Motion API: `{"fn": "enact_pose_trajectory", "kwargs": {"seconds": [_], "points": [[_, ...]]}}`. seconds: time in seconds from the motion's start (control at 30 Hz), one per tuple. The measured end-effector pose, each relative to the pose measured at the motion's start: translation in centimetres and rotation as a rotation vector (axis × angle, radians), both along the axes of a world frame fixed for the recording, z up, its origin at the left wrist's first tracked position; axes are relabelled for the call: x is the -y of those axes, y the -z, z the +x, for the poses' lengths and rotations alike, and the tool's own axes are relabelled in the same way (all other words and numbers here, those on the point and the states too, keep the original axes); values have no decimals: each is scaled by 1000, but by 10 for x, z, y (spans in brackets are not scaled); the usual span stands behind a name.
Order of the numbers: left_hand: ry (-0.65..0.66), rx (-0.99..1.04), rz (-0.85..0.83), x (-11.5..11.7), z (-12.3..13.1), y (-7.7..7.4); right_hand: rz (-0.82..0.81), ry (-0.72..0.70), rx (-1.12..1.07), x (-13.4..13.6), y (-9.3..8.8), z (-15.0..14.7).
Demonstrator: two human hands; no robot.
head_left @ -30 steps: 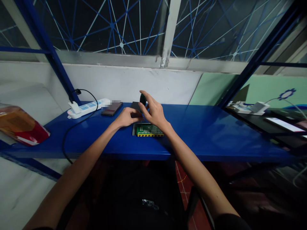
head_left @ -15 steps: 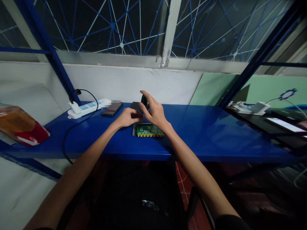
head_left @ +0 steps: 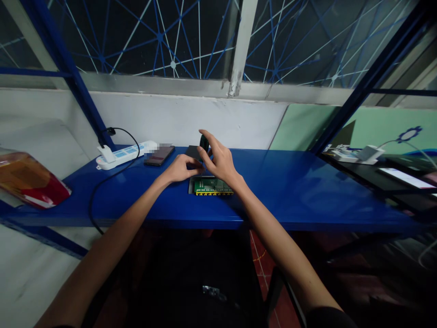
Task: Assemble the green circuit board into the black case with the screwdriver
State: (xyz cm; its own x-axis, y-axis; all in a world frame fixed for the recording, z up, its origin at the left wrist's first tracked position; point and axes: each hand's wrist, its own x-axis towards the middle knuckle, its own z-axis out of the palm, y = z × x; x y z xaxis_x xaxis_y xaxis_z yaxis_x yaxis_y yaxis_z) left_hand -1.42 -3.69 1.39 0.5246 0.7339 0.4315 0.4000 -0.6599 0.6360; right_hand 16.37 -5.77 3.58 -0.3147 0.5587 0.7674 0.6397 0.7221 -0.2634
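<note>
My right hand point(head_left: 220, 160) holds a screwdriver point(head_left: 204, 142) upright by its dark handle, thumb and fingers around it. The shaft below the handle is mostly hidden. My left hand point(head_left: 182, 168) is closed in a pinch at the screwdriver's lower end; whatever its fingertips hold is too small to make out. Just in front of both hands lies a green circuit board point(head_left: 208, 184) with a row of yellow ports point(head_left: 214, 193) along its near edge. It sits in a grey metal tray, partly covered by my right hand. A dark flat piece point(head_left: 193, 151) lies behind my fingers.
On the blue table point(head_left: 290, 191), a phone point(head_left: 160, 155) lies beside a white power strip point(head_left: 126, 156) at the back left. A black cable point(head_left: 94, 191) runs over the front edge. A red and orange package point(head_left: 34, 180) stands far left; chargers point(head_left: 367, 155) are at right.
Hardly anything differs. Both hands stay over the back of the circuit board, and my right hand still holds the screwdriver, with only a slight shift.
</note>
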Motion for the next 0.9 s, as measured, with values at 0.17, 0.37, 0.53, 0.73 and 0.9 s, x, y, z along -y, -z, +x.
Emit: {"fn": "enact_pose_trajectory", "kwargs": {"seconds": [0.17,0.37,0.53,0.73,0.9], "points": [[-23,75,-57,-1,0,-1,-1,-8,-4,-1,0,0],[37,37,-17,0,-1,-2,-8,-22,-19,-1,-1,-1],[2,57,-17,-1,0,-1,-9,-22,-22,0,-1,0],[34,43,-29,-2,-1,-2,-2,-19,-9,0,-1,0],[13,39,-30,0,1,-2,12,-13,4,0,0,0]]}}
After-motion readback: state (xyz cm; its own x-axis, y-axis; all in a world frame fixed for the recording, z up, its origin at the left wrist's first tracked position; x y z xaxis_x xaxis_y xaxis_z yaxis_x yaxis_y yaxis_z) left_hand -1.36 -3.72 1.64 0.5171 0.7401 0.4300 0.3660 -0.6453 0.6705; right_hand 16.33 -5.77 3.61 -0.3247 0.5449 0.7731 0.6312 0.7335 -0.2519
